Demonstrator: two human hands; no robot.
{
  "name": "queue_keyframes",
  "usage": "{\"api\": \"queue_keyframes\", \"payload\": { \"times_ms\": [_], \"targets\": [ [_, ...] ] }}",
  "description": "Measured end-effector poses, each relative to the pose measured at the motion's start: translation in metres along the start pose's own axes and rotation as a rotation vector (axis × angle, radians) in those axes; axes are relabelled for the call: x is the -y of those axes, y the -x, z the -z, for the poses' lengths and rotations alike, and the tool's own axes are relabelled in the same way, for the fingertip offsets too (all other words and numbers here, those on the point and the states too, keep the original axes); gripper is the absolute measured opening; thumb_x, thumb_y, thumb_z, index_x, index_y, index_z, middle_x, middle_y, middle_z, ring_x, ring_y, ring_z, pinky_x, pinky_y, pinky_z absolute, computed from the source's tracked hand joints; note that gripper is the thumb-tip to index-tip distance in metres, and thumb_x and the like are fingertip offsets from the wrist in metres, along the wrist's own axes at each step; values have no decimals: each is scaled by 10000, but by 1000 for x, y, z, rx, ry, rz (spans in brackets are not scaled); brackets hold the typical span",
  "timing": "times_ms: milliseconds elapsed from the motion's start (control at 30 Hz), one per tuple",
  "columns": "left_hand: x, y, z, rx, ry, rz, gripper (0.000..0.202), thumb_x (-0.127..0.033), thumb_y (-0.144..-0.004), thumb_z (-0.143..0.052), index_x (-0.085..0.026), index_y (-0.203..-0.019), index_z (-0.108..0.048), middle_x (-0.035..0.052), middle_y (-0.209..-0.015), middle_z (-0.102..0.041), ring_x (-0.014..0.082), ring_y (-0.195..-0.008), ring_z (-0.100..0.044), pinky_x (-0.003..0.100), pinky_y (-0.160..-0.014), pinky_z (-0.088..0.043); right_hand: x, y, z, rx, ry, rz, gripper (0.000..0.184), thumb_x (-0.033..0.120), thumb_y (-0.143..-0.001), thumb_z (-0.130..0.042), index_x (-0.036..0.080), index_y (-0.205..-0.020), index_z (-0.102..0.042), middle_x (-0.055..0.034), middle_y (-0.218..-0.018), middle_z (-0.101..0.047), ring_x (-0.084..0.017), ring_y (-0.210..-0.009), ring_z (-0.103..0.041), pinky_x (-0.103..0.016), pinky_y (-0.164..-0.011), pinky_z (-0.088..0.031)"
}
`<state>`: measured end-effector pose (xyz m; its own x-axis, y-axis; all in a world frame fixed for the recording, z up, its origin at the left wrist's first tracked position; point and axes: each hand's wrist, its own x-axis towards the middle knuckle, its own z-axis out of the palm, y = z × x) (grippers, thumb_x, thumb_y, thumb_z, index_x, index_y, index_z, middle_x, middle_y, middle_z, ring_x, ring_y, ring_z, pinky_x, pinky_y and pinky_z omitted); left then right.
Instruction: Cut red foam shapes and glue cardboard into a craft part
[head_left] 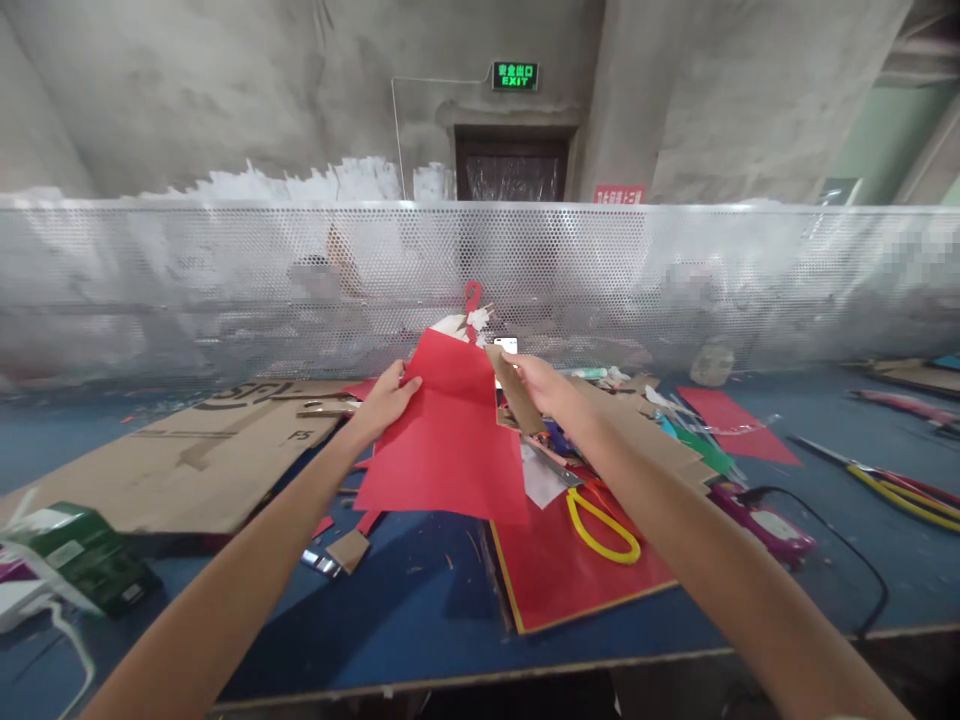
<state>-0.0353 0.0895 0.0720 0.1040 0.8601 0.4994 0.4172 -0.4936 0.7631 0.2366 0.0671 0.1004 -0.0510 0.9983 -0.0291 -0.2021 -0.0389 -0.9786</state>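
My left hand (386, 398) pinches the upper left edge of a red paper sheet (448, 440) and holds it lifted and tilted above the blue table (420, 610). My right hand (544, 385) grips a small brown cardboard strip (516, 392) against the sheet's upper right edge. Under the sheet lie a red board (570, 575) and yellow-handled scissors (600, 520).
A large flat cardboard (187, 455) lies at the left, a green box (82, 560) at the near left. A purple glue gun (761, 520) with a black cable, red paper (731, 420) and more tools lie at the right. A perforated metal screen (675, 270) walls off the back.
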Motion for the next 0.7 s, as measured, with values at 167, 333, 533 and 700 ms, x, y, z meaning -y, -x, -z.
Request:
{"api": "queue_keyframes", "payload": {
  "times_ms": [167,333,533,700],
  "targets": [
    [2,24,-28,-99,288,64,310,-353,-825,-606,-190,-1084,-554,97,-1154,-699,262,-1041,-668,426,-938,-528,-6,-20,-10,-106,24,60,107,273,-930,-596,197,-856,-610,14,-695,-646,-143,-623,-586,-260,-630,-471],
    [-10,49,-34,35,541,133,535,-417,-811,-687,-233,-1282,-515,76,-1122,-732,249,-913,-722,406,-820,-589,3,-25,-15,-90,91,135,151,286,-905,-665,199,-797,-607,24,-644,-640,-151,-634,-603,-276,-685,-492],
    [-8,60,-17,692,234,22,643,-547,-894,-630,-214,-1411,-443,132,-1157,-729,263,-1006,-721,402,-870,-566,48,-21,7,149,248,131,110,271,-933,-666,168,-932,-706,-69,-836,-752,-188,-722,-673,-316,-708,-542],
    [12,69,-32,810,-367,-201,381,-453,-865,-663,-227,-1169,-619,88,-1180,-694,262,-1026,-688,354,-862,-515,74,-11,31,565,288,116,227,357,-867,-764,154,-947,-704,-69,-875,-741,-175,-717,-678,-293,-667,-556]
  ]
}}
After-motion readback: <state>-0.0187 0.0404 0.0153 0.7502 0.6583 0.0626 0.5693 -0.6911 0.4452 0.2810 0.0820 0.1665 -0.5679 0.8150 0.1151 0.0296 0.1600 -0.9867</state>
